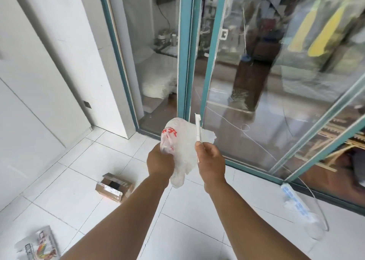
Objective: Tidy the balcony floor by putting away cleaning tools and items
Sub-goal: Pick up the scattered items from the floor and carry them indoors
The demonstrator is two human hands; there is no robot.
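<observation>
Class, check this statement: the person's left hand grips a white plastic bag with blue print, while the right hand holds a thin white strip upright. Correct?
Not quite. The head view shows the print on the plastic bag is red, not blue. The left hand does grip it, and the right hand holds the white strip upright.

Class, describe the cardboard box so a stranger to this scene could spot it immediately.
Start at the white tiled floor before the teal-framed glass doors. Below the left hand lies a small brown cardboard box, flaps open. It is the only brown item; the other litter is plastic packaging.
</observation>
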